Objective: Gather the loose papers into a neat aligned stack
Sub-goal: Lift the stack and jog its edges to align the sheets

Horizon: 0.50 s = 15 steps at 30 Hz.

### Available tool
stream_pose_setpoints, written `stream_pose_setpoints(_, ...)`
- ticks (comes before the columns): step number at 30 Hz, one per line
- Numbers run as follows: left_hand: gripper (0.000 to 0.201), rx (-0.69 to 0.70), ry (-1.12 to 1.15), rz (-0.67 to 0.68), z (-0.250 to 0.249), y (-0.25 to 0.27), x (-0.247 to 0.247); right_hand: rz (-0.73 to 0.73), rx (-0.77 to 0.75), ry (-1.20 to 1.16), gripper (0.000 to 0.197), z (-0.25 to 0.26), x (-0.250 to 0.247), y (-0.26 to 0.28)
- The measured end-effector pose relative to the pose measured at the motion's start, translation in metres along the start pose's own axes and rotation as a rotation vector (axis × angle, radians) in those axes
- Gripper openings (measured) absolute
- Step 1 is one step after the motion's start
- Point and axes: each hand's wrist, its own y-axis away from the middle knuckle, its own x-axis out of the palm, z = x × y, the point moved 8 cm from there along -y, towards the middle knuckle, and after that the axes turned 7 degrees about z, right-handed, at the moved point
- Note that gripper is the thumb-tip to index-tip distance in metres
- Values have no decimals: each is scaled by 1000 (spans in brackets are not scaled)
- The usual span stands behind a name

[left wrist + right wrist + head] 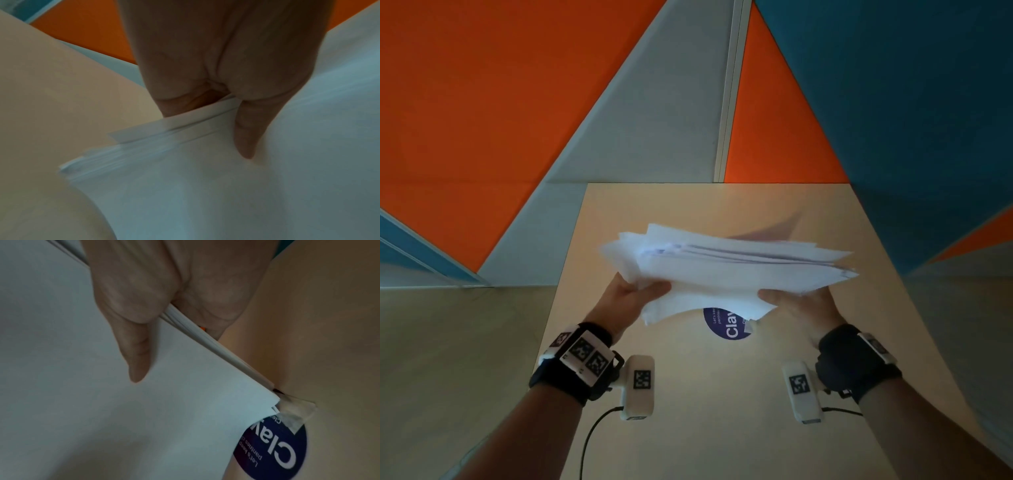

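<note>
Head view hides your fingers under the papers [726, 270]; thumbs pinch from above. Your left hand [635, 296] and right hand [803, 308] hold the uneven white sheaf above the table [688, 394], over its middle, half covering a round blue sticker [727, 327].

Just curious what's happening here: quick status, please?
Left hand and right hand both grip the paper stack, held above the table. Edges still fanned, not aligned. Nothing in the way.
</note>
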Motion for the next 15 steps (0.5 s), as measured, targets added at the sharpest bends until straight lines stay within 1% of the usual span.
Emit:
stream_pose_setpoints(4,39,-12,-2,-49,10,1,-7,6,-40,21,32,-3,5,-1)
stream_pose_setpoints(8,39,-13,-44,-56,10,-2,-10,35,-48,77,34,-3,10,-7)
stream_pose_setpoints(9,41,-12,-43,-54,9,-2,-10,47,-46,66,39,-3,13,-8)
stream_pose_setpoints(11,44,-9,-50,-36,5,-4,-8,87,-60,38,55,0,15,-12)
stream_pose_setpoints(12,43,-7,-61,-20,3,-5,-7,100,-65,29,58,2,16,-13)
stream_pose_setpoints(13,43,-1,-70,-4,1,-5,-5,100,-60,28,54,4,16,-13)
stream_pose_setpoints(15,43,8,-78,9,-2,-6,-1,87,-63,47,40,7,15,-13)
